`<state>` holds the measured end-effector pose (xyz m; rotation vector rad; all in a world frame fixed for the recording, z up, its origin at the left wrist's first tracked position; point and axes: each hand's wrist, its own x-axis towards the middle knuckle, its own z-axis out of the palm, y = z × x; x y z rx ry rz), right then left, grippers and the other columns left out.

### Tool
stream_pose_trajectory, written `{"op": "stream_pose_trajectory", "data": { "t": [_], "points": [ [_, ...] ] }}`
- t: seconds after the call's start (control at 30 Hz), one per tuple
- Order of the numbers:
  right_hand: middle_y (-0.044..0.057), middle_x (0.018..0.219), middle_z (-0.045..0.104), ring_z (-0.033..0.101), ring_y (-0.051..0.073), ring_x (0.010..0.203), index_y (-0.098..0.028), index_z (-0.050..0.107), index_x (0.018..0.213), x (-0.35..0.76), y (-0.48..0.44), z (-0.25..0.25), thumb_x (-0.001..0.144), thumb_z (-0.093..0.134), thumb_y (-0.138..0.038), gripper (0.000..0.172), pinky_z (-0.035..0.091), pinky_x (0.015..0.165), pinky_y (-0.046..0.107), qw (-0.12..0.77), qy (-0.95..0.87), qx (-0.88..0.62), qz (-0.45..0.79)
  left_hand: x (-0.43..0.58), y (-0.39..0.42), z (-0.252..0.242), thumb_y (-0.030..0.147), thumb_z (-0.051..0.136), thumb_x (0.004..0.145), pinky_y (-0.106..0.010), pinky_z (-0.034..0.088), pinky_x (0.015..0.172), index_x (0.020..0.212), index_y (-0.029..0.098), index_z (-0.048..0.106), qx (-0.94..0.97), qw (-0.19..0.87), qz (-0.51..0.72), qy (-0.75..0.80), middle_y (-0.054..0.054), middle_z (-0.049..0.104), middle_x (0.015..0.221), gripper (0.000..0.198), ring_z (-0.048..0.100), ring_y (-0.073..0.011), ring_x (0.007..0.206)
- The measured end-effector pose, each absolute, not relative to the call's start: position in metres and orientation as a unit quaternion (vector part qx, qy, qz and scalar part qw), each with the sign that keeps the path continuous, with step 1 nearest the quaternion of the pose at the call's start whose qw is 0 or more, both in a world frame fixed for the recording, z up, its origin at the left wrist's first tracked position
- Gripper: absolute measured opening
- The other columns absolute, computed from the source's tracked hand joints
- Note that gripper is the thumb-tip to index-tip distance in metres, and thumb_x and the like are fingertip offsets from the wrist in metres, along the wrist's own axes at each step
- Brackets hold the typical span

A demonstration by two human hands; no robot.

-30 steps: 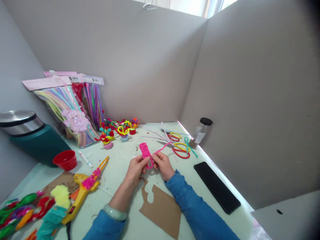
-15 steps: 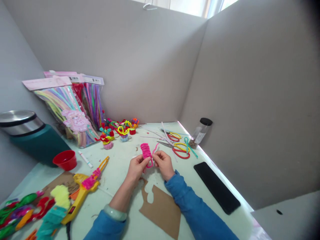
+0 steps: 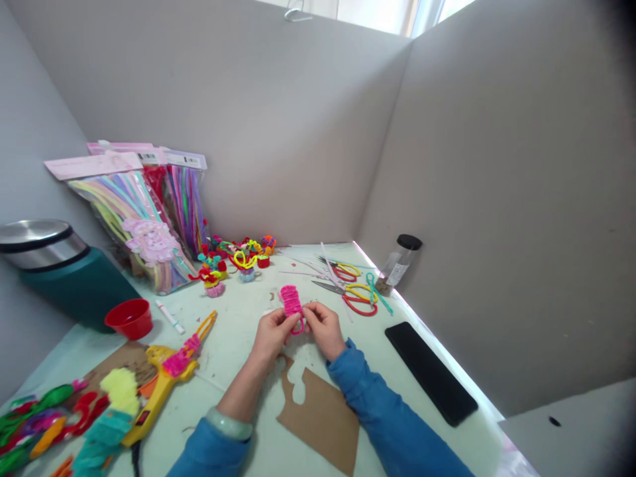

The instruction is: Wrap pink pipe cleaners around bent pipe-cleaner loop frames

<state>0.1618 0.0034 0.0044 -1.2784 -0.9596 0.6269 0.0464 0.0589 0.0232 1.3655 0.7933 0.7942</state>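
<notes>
Above the middle of the table I hold a bright pink fuzzy pipe cleaner [image 3: 291,300], wound into a flat ribbed strip with a small loop at its lower end. My left hand [image 3: 271,336] pinches the strip's lower left side between thumb and fingers. On the other side, my right hand [image 3: 322,326] has its fingertips closed at the strip's lower right edge, by the loop. Its fingers hide exactly what part they grip. Below both hands lies a brown cardboard piece [image 3: 322,417] with a curved cut-out.
A yellow glue gun [image 3: 159,397], a red cup [image 3: 130,319] and a teal bottle [image 3: 69,285] stand left, before bags of pipe cleaners [image 3: 134,218]. Scissors [image 3: 360,298], a lidded jar [image 3: 399,264] and a black phone [image 3: 430,372] are on the right. Small colourful figures [image 3: 243,262] sit behind.
The loose pink end that stuck up beside my right fingers no longer shows there. My right hand has shifted slightly, while the strip and my left hand stay almost in place.
</notes>
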Motion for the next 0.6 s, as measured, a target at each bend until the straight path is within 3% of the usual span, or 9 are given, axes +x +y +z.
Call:
{"op": "stream_pose_trajectory", "data": {
  "t": [0.27, 0.47, 0.6],
  "points": [
    [0.002, 0.073, 0.061, 0.053, 0.014, 0.063, -0.018, 0.061, 0.089, 0.1593, 0.0007, 0.0039, 0.077, 0.057, -0.033, 0.02, 0.044, 0.059, 0.026, 0.636, -0.471, -0.536, 0.295, 0.0453, 0.0589, 0.0267, 0.044, 0.065, 0.063, -0.019, 0.022, 0.038, 0.06, 0.014, 0.057, 0.583, 0.641, 0.353, 0.353, 0.006, 0.041, 0.036, 0.032, 0.032, -0.0057, 0.035],
    [0.001, 0.067, 0.06, 0.053, 0.013, 0.059, -0.018, 0.06, 0.081, 0.1602, 0.0016, 0.0037, 0.076, 0.058, -0.033, 0.016, 0.043, 0.058, 0.025, 0.648, -0.46, -0.534, 0.288, 0.045, 0.0602, 0.0208, 0.052, 0.053, 0.073, -0.019, 0.025, 0.04, 0.057, 0.015, 0.055, 0.606, 0.639, 0.34, 0.329, 0.004, 0.041, 0.034, 0.041, 0.034, -0.0062, 0.034],
    [0.0, 0.064, 0.058, 0.051, 0.012, 0.057, -0.018, 0.059, 0.078, 0.1604, 0.0013, 0.0036, 0.076, 0.059, -0.032, 0.014, 0.042, 0.057, 0.025, 0.648, -0.466, -0.531, 0.282, 0.0449, 0.0607, 0.0219, 0.054, 0.053, 0.072, -0.02, 0.025, 0.04, 0.053, 0.015, 0.054, 0.612, 0.626, 0.333, 0.351, 0.004, 0.042, 0.033, 0.044, 0.034, -0.0063, 0.033]
  ]
}}
